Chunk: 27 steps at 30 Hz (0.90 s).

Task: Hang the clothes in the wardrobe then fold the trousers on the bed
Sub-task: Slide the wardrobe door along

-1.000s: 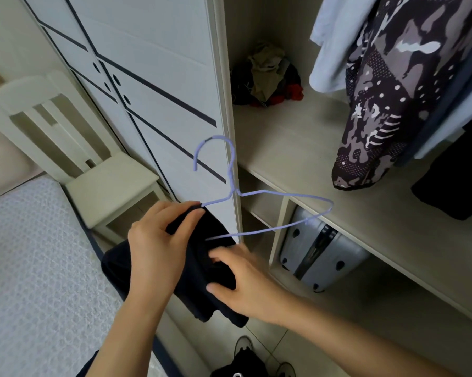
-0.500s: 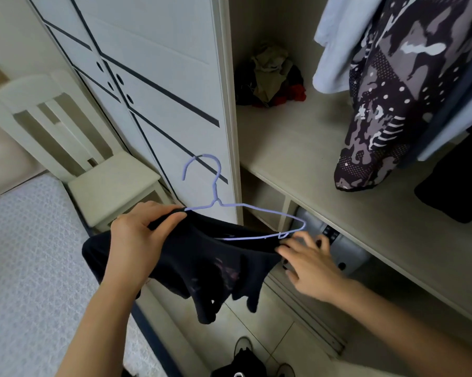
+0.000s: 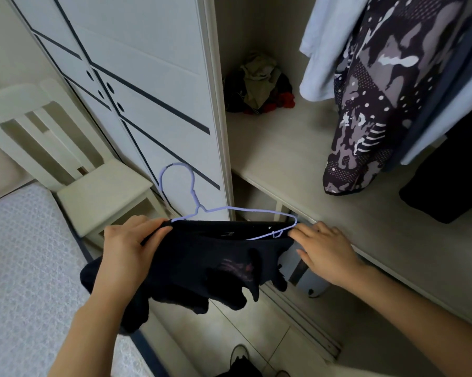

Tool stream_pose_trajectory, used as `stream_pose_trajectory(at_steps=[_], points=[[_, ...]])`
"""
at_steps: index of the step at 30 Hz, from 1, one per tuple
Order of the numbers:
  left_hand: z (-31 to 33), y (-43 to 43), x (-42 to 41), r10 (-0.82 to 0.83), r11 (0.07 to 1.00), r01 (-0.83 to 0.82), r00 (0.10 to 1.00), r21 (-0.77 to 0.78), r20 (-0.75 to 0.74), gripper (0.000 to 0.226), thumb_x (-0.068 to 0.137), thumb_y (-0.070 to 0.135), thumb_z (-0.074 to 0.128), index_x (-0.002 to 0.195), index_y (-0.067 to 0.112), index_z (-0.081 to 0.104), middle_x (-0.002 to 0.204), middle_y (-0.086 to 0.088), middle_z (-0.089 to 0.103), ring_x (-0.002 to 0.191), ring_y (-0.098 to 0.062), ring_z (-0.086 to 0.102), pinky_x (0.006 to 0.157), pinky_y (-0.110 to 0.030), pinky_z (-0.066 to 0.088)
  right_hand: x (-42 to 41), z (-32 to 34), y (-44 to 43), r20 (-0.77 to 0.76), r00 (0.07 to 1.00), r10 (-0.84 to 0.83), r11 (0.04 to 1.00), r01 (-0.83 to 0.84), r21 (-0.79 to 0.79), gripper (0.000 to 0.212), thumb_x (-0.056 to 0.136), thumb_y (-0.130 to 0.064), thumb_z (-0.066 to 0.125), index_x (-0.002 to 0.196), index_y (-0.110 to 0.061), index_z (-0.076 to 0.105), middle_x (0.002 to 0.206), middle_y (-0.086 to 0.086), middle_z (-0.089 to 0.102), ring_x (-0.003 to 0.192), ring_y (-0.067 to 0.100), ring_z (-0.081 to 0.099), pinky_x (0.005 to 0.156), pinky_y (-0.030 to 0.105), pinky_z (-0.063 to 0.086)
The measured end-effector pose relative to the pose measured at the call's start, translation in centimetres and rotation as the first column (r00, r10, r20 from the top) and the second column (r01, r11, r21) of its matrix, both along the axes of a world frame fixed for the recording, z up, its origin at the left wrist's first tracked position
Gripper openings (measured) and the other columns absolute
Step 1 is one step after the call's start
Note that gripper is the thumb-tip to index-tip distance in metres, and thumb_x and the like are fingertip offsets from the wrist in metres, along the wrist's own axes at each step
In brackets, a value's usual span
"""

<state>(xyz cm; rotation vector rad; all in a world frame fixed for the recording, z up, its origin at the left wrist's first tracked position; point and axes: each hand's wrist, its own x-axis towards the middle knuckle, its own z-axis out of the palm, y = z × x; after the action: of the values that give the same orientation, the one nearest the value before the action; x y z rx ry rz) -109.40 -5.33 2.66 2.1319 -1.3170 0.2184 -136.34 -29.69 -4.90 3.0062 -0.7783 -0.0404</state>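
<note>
A dark navy garment [image 3: 202, 265] with a faint print hangs on a thin lilac wire hanger [image 3: 194, 202] in front of the open wardrobe [image 3: 297, 164]. My left hand [image 3: 128, 248] grips the garment's left shoulder together with the hanger's left end. My right hand [image 3: 324, 251] pinches the cloth at the hanger's right tip, its other fingers spread. The hanger's hook points up, free of any rail.
A camouflage-print garment [image 3: 379, 104], a white one [image 3: 327, 47] and dark clothes [image 3: 447, 180] hang at the right. A heap of clothes [image 3: 259, 85] lies in the shelf's back corner. A cream chair [image 3: 93, 186] stands left, the bed [image 3: 20, 268] beneath it, a grey suitcase [image 3: 308, 270] under the shelf.
The bunched garment has been spread across the hanger. My right hand moved from the middle of the cloth out to the hanger's right tip. The hanger dropped lower and levelled.
</note>
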Motion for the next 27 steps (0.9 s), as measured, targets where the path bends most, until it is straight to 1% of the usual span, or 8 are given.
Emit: stream_pose_trajectory(at_steps=[2, 5, 9, 13, 16, 22, 24, 27], points=[[-0.5, 0.4, 0.5, -0.021, 1.0, 0.02, 0.999, 0.024, 0.026, 0.034, 0.093, 0.035, 0.051, 0.096, 0.012, 0.076, 0.077, 0.003, 0.064, 0.071, -0.018, 0.062, 0.072, -0.047, 0.05, -0.3, 0.3, -0.8, 0.038, 0.999, 0.021, 0.999, -0.02, -0.035, 0.05, 0.071, -0.016, 0.077, 0.117, -0.025, 0.06, 0.118, -0.007, 0.061, 0.086, 0.026, 0.061, 0.058, 0.036, 0.047], [-1.2, 1.1, 0.7, -0.041, 0.998, 0.038, 0.998, 0.048, 0.049, 0.024, 0.094, 0.036, 0.052, 0.098, 0.024, 0.071, 0.081, 0.009, 0.061, 0.074, -0.017, 0.061, 0.07, -0.056, 0.048, -0.6, 0.8, -1.1, 0.133, 0.987, 0.095, 0.995, -0.089, -0.048, 0.035, 0.07, -0.01, 0.08, 0.101, -0.018, 0.066, 0.106, -0.001, 0.065, 0.077, 0.026, 0.062, 0.054, 0.033, 0.046], [-1.4, 0.0, -0.5, -0.093, 0.994, 0.094, 0.996, 0.05, -0.01, 0.017, 0.093, 0.033, 0.059, 0.096, 0.022, 0.072, 0.078, 0.014, 0.056, 0.072, -0.013, 0.057, 0.067, -0.053, 0.048, 1.2, 1.9, 0.6, 0.3, 0.939, 0.166, 0.968, -0.213, 0.132, 0.003, 0.091, -0.016, 0.063, 0.094, -0.015, 0.063, 0.099, -0.001, 0.063, 0.085, 0.018, 0.061, 0.064, 0.026, 0.048], [-1.5, -0.6, -2.2, -0.121, 0.987, 0.119, 0.993, 0.111, 0.012, 0.026, 0.094, 0.042, 0.051, 0.097, 0.028, 0.073, 0.08, 0.02, 0.053, 0.076, -0.004, 0.05, 0.076, -0.04, 0.037, 3.1, 3.1, 3.3, 0.439, 0.898, 0.032, 0.89, -0.225, 0.396, 0.014, 0.098, -0.017, 0.046, 0.103, -0.015, 0.06, 0.108, -0.005, 0.055, 0.095, 0.01, 0.055, 0.08, 0.025, 0.048], [-1.3, -0.5, -2.8, -0.139, 0.983, 0.14, 0.99, 0.116, -0.012, 0.031, 0.094, 0.046, 0.047, 0.097, 0.03, 0.074, 0.082, 0.021, 0.055, 0.08, -0.001, 0.05, 0.077, -0.034, 0.028, 3.8, 4.7, 4.4, 0.492, 0.871, -0.016, 0.838, -0.257, 0.481, 0.013, 0.099, -0.022, 0.042, 0.104, -0.021, 0.055, 0.107, -0.013, 0.047, 0.088, 0.006, 0.054, 0.076, 0.02, 0.045], [-1.0, -0.5, -2.2, -0.158, 0.984, 0.17, 0.973, 0.059, -0.166, 0.029, 0.092, 0.053, 0.05, 0.096, 0.034, 0.072, 0.081, 0.024, 0.058, 0.078, -0.001, 0.057, 0.074, -0.049, 0.047, 3.9, 5.7, 5.7, 0.428, 0.899, -0.094, 0.652, -0.27, 0.709, 0.009, 0.102, -0.017, 0.039, 0.096, -0.024, 0.041, 0.068, -0.012, 0.048, 0.053, 0.009, 0.038, 0.051, 0.022, 0.029], [-0.9, 0.1, -1.7, -0.15, 0.987, 0.159, 0.971, 0.033, -0.185, 0.029, 0.089, 0.055, 0.053, 0.092, 0.033, 0.072, 0.079, 0.026, 0.058, 0.077, -0.001, 0.058, 0.075, -0.043, 0.049, 3.3, 6.0, 5.7, 0.443, 0.892, -0.091, 0.654, -0.282, 0.702, 0.013, 0.1, -0.015, 0.043, 0.1, -0.027, 0.041, 0.074, -0.003, 0.057, 0.051, 0.012, 0.04, 0.051, 0.032, 0.034], [-0.5, 1.2, -1.0, -0.072, 0.997, 0.07, 0.967, -0.017, -0.246, 0.028, 0.086, 0.047, 0.065, 0.088, 0.022, 0.077, 0.08, 0.022, 0.062, 0.081, -0.006, 0.059, 0.077, -0.027, 0.046, 2.2, 6.7, 5.1, 0.502, 0.86, -0.095, 0.719, -0.29, 0.632, 0.027, 0.091, -0.005, 0.055, 0.101, -0.029, 0.046, 0.084, -0.003, 0.059, 0.062, 0.015, 0.054, 0.061, 0.03, 0.044]])
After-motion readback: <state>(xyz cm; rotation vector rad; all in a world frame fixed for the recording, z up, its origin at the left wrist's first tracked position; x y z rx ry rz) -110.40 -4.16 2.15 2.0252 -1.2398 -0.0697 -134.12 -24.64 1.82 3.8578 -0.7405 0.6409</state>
